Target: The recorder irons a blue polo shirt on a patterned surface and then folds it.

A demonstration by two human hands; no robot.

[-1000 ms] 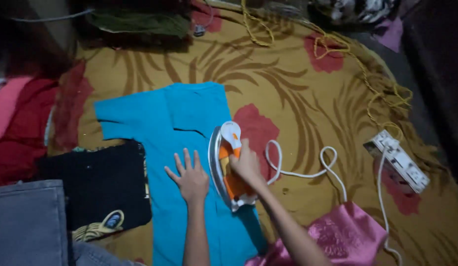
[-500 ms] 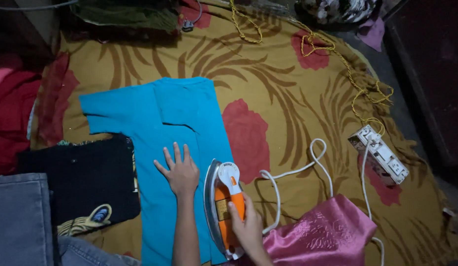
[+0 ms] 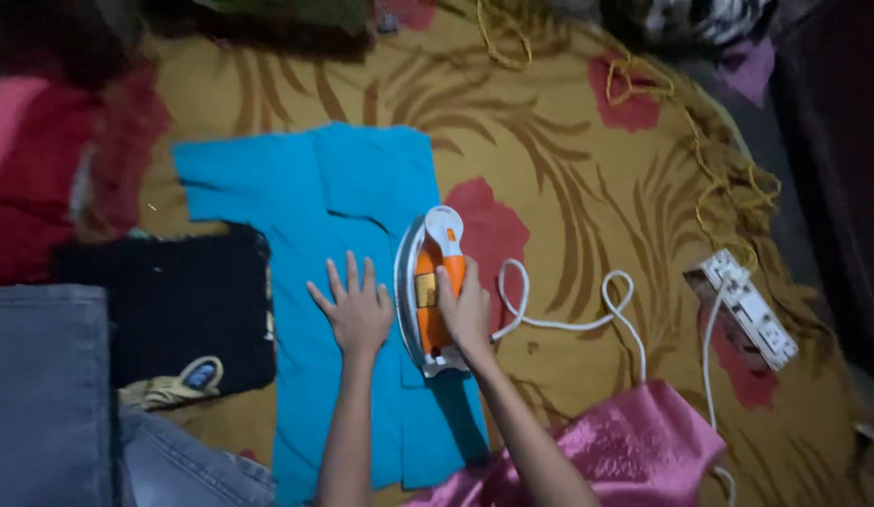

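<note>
Seen from the head camera, a blue shirt [image 3: 362, 282] is lying flat on a mustard blanket [image 3: 568, 169] with red flowers, and everything else is placed around that shirt.

The left hand [image 3: 357, 310] is resting palm down on the shirt's middle, fingers spread wide and holding nothing, pressing the cloth flat. Just beside it, toward the shirt's right edge, the right hand [image 3: 465, 310] is wrapping closed around the orange handle of a white and orange iron [image 3: 429, 282]. The iron is sitting sole down on the shirt's right side, its tip pointing toward the collar end.

A white cord [image 3: 568, 319] is trailing off the iron to the right of the shirt, looping over the blanket toward a white power strip [image 3: 742, 310] lying well apart from the shirt, near the blanket's right edge.

Touching the shirt's left side, a black garment [image 3: 174, 310] is lying folded, and beyond it grey jeans [image 3: 52, 394] are filling the lower left corner. Red cloth [image 3: 42, 188] is piling up further left of the shirt's sleeve. Below the shirt's lower right corner, a shiny pink fabric [image 3: 634, 451] is bunching up beside the right forearm. A yellow rope [image 3: 728, 178] is snaking over the blanket, far right of the collar.
</note>
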